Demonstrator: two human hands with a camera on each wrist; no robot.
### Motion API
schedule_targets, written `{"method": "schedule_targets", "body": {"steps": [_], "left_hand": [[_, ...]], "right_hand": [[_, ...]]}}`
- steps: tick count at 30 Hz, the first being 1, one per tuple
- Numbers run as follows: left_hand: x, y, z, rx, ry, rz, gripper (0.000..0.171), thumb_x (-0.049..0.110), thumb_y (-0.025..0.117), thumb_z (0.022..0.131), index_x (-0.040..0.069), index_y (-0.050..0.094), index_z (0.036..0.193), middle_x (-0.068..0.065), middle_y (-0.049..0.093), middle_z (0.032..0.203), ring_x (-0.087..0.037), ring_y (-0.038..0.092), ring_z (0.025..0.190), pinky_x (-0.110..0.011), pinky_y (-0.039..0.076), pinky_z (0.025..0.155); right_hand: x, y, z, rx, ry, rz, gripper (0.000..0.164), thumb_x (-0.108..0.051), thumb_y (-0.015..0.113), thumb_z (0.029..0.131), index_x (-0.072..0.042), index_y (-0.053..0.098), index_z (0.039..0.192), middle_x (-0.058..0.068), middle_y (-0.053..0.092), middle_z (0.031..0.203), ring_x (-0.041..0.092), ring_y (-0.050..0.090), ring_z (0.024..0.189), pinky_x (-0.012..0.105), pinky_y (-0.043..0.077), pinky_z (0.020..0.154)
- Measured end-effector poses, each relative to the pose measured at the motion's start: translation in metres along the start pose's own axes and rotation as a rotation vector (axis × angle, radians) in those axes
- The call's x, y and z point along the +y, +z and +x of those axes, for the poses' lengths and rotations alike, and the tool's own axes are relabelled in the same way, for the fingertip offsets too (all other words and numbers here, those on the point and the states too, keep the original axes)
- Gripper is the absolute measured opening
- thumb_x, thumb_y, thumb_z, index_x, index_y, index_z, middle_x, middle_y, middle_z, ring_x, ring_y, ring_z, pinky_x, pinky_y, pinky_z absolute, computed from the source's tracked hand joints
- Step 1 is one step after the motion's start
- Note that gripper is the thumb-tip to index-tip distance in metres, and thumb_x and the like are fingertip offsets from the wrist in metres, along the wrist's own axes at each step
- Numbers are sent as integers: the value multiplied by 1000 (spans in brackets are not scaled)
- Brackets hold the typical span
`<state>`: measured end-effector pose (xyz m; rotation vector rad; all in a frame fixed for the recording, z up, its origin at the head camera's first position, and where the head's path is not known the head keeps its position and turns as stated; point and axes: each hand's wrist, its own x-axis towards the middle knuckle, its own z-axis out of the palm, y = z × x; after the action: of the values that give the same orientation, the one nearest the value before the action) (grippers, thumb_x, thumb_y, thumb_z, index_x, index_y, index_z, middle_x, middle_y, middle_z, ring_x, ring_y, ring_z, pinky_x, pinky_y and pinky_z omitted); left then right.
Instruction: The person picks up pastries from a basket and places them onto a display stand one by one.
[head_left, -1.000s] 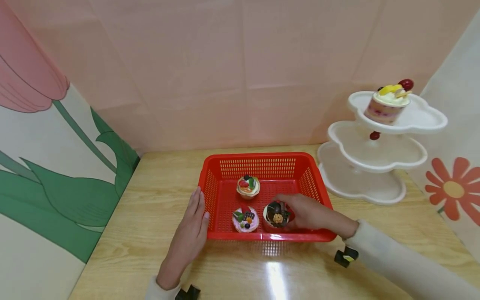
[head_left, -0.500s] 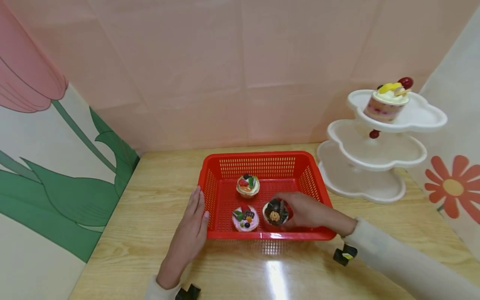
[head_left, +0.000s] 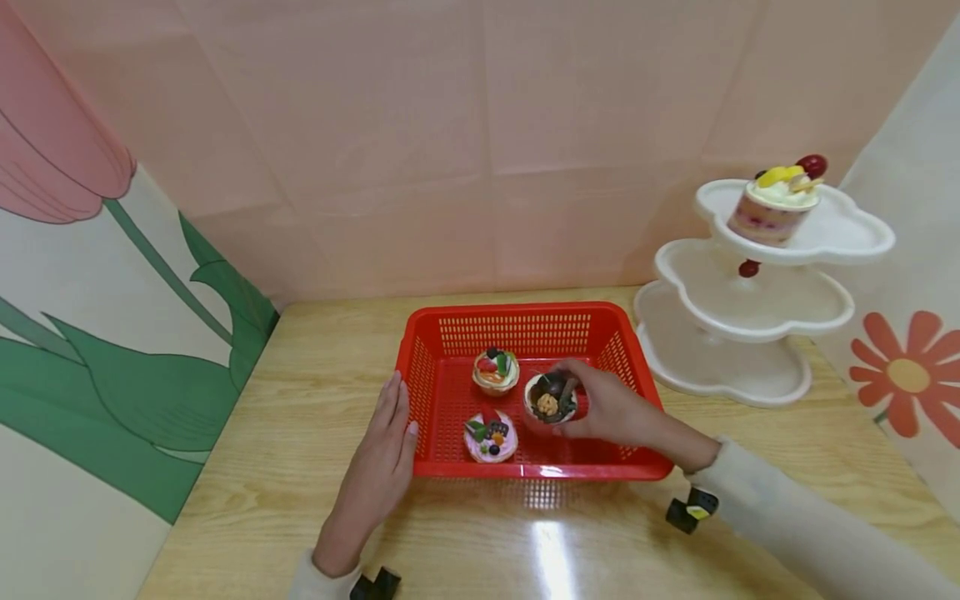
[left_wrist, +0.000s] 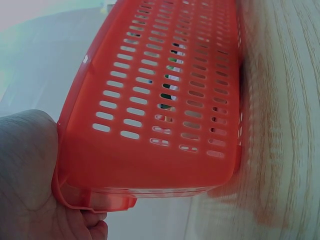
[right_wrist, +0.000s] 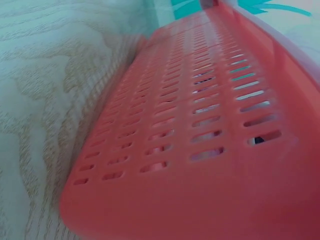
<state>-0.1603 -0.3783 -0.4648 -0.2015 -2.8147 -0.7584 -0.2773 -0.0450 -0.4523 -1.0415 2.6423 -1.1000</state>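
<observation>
Your right hand (head_left: 611,410) now grips the round cream cupcake with dark chocolate topping (head_left: 550,400), which has shifted away from the near wall of the red perforated plastic basket (head_left: 517,312) but remains within its walls; it looks lifted, so the pick-up seems under way. Your left hand (head_left: 375,462) rests straight-fingered against the basket's left side

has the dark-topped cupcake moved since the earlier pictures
Yes: in the head view, the dark-topped cupcake, in the right hand, has shifted up the picture, away from the near rim of the red basket.
</observation>
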Motion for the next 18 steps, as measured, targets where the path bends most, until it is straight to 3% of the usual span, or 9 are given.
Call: {"method": "schedule_targets", "body": {"steps": [7,18], "left_hand": [[1,-1,2,3,3,-2,58,20,43,110,0,21,159,-7,7,171,-19,4,156,-50,21,122],[0,-1,0,-2,-1,-5,58,24,41,110,1,21,159,-6,7,171,-19,4,156,-49,21,122]], "right_hand": [[-2,-7,0,86,50,61,69,-17,91,72,-7,55,131,5,67,112,28,64,106,48,56,90],[-9,-15,-4,146,39,128,68,-17,92,72,-10,55,129,6,67,117,34,65,112,54,54,95]]}}
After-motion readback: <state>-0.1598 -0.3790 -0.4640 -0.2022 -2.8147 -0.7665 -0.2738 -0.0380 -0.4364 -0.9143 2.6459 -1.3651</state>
